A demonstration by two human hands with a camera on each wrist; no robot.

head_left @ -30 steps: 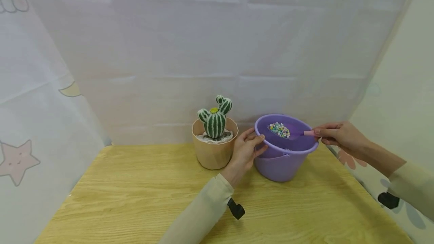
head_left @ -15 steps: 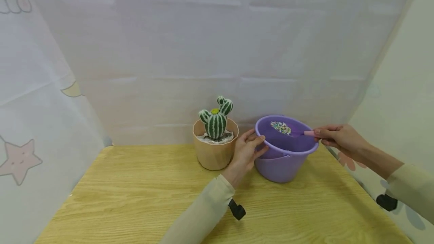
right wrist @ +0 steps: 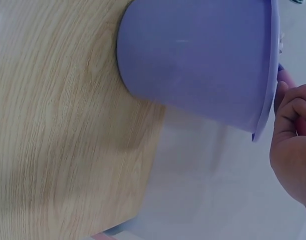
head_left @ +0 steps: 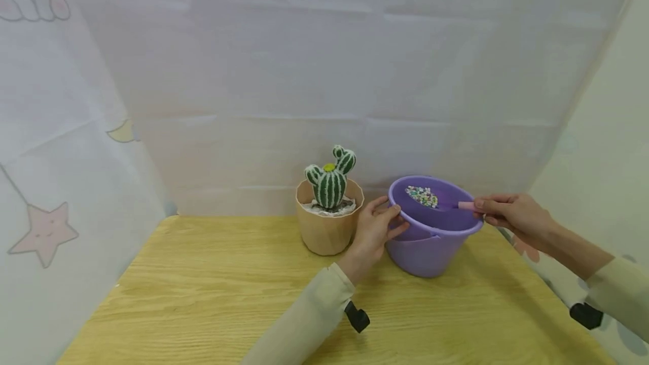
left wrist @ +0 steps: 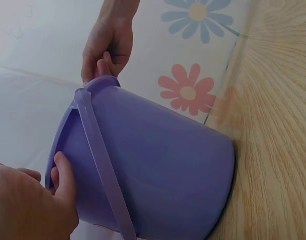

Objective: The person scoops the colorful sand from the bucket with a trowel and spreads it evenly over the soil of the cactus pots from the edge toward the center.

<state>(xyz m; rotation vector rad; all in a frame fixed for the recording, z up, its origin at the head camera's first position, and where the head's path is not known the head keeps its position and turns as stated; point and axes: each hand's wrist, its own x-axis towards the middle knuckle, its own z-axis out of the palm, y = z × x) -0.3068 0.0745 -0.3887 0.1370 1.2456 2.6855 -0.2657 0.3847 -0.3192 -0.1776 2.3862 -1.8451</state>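
Note:
A purple bucket (head_left: pixel 423 252) stands on the wooden table, its side handle hanging down. My left hand (head_left: pixel 372 228) grips the bucket's near left rim, thumb on the rim, as the left wrist view shows too. Over the bucket's mouth my right hand (head_left: pixel 514 214) pinches the pink handle of a small purple shovel (head_left: pixel 448 203). Multicoloured pebbles (head_left: pixel 422 196) lie heaped on the shovel's blade, inside the rim. In the right wrist view my right hand (right wrist: pixel 295 135) has its fingers curled around the pink handle (right wrist: pixel 286 77), beside the bucket rim.
A knitted green cactus (head_left: pixel 329 187) with a yellow top sits in a peach pot (head_left: pixel 324 232), just left of my left hand. The wooden table (head_left: pixel 213 280) ends close to the right of the bucket. A pale cloth (head_left: pixel 284 61) hangs behind.
The head view has turned slightly left, so everything appears a little further right. Both hands keep their holds, and the loaded shovel stays over the bucket with a small shift.

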